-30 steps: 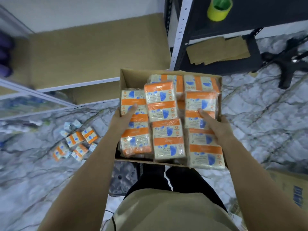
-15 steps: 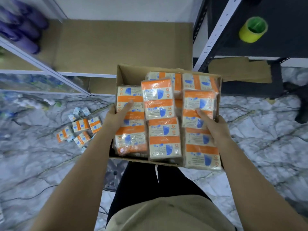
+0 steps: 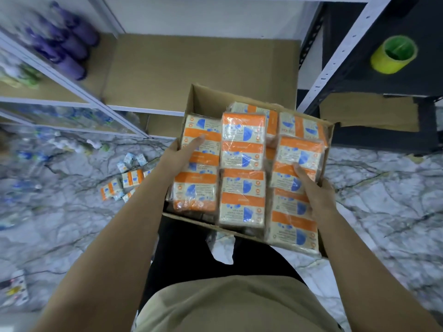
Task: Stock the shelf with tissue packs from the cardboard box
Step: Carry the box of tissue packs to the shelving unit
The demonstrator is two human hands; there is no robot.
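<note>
Tissue packs (image 3: 243, 149) filled the cardboard box (image 3: 239, 101) to above its rim, and both hands were on the load. The left hand (image 3: 178, 155) lay with its fingers (image 3: 196, 143) stretched nearly flat over the top of the left-hand column, while the right hand (image 3: 314, 191) had its fingers (image 3: 300, 170) spread loosely against a pack on the right, thumb side hidden; neither visibly curled around a pack. Most likely this pressing kept the overfilled stack from sliding while the box was carried at waist height, though how the box itself was borne underneath could not be seen.

Ahead, just beyond the box's far wall, was the shelf (image 3: 191, 68), lined with brown board and bare in its middle, a fair landing spot. Purple bottles (image 3: 64, 49) stood at its left end. A few small loose packs (image 3: 127, 180) lay on the marble floor (image 3: 383, 212) to the left, and a dark rack (image 3: 335, 68) holding a yellow-green tape roll (image 3: 393, 55) crowded the right side, narrowing the approach.
</note>
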